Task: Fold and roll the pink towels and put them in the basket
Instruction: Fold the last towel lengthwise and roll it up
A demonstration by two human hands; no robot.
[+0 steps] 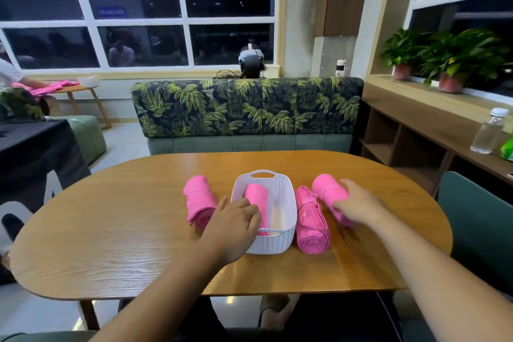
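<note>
Trouble looked likeliest at the right hand (358,204), curled round the far-right roll (324,186): a loose lift would probably let it unwind. Left hand (236,219) curled onto the stowed roll (255,194) lying inside the white basket (272,243) mid-table, which could've skidded.

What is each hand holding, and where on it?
Right hand grips the rightmost towel roll around its near half. Left hand touches the roll in the basket; grip cannot be told.

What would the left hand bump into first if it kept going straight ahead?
The rolled pink towel inside the white basket; the left hand has its fingers right at it, though depth is unclear.
</note>
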